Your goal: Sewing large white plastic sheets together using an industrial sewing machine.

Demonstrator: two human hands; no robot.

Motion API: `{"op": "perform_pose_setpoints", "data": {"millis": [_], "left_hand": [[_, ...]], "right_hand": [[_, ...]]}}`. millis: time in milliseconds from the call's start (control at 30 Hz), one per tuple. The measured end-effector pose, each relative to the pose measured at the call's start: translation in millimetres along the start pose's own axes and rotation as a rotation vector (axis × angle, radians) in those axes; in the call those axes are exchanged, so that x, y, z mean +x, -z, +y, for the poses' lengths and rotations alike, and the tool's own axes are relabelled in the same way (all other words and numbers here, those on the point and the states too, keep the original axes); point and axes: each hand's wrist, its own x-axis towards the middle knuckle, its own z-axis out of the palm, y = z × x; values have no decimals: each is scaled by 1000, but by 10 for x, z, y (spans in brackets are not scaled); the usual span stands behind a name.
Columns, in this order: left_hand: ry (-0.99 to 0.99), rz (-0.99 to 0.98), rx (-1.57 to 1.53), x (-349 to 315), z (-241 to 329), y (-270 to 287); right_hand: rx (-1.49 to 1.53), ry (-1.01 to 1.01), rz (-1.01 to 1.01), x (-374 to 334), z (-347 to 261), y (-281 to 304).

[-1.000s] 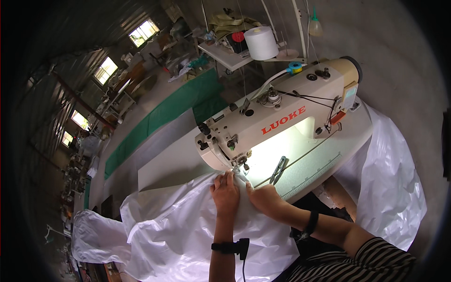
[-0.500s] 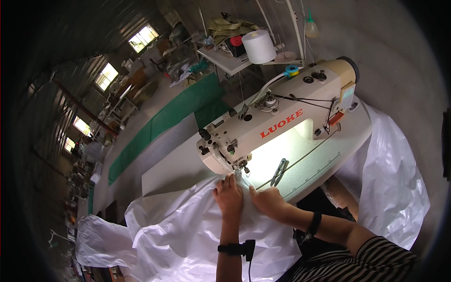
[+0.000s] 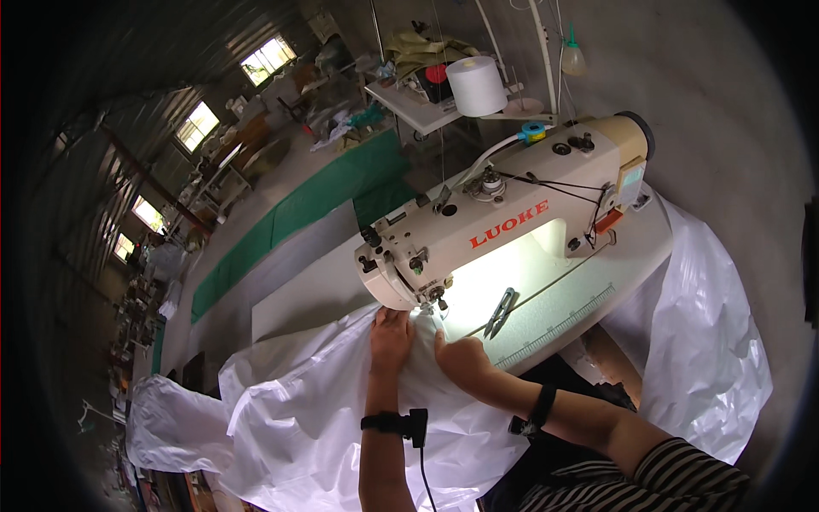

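Observation:
A white sheet of thin, slightly shiny material point(image 3: 299, 410) runs under the needle end of a cream sewing machine point(image 3: 512, 205). My left hand point(image 3: 392, 343) lies flat on the sheet, just left of the presser foot point(image 3: 429, 309), with its fingertips close against the machine head. On the other side of the foot, my right hand point(image 3: 465, 363) grips the sheet's edge. Its index finger points up along the edge toward the needle; its other fingers are curled and partly hidden. Thread snips point(image 3: 501, 313) lie on the lit machine bed, right of the needle.
More white sheeting point(image 3: 704, 333) hangs off the table's right end. A white thread cone point(image 3: 476, 87) stands behind the machine, beside a small side table point(image 3: 409, 107). An oil bottle point(image 3: 573, 58) hangs at upper right. Green cloth point(image 3: 290, 222) stretches behind on the left.
My left hand has slid a little left and forward along the sheet beside the machine head. My right hand stays near the needle. The whole view has shifted slightly.

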Motion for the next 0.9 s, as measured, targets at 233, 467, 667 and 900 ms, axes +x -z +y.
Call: {"op": "perform_pose_setpoints", "data": {"millis": [233,467,667,900], "left_hand": [[175,-139,-220,-618,1174,898],[346,-434,-358,-2210,1972,881],[626,-467,-545,-3266,1659,671],[746,-523,-626,-2753,2342,839]], "right_hand": [[178,-31,-66,63,228,-29],[538,61,228,-620,774,558],[801,179,-505,-1778,800,263],[1320,396,-344,-1733,190,565]]}}
